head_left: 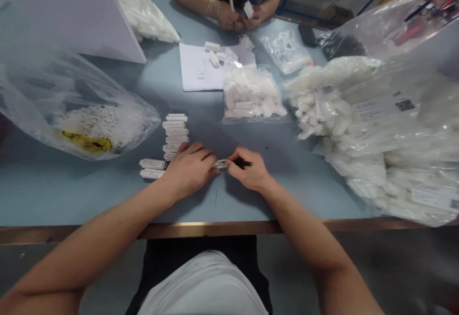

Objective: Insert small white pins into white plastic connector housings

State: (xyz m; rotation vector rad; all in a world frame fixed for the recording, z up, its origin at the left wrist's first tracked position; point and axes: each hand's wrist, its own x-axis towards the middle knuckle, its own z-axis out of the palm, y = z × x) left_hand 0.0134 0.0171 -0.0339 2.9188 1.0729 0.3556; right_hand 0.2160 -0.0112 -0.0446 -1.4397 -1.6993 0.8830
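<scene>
My left hand (191,166) is closed on one end of a small white slotted plastic strip (220,164) on the table. At the strip's other end my right hand (247,168) grips a dark, slim tool (243,163), perhaps a pen or small screwdriver; its tip is hidden by my fingers. Beyond my left hand runs a column of similar white strips (176,132), laid one behind another. Two more white strips (152,164) lie to the left of my wrist.
On the left lies a clear bag (107,128) of small white parts. A bag of white pieces (253,92) sits ahead, and large bags (387,133) fill the right. Across the table, a co-worker's hands (238,16) hold white parts above papers (193,69). The table edge (211,229) is near me.
</scene>
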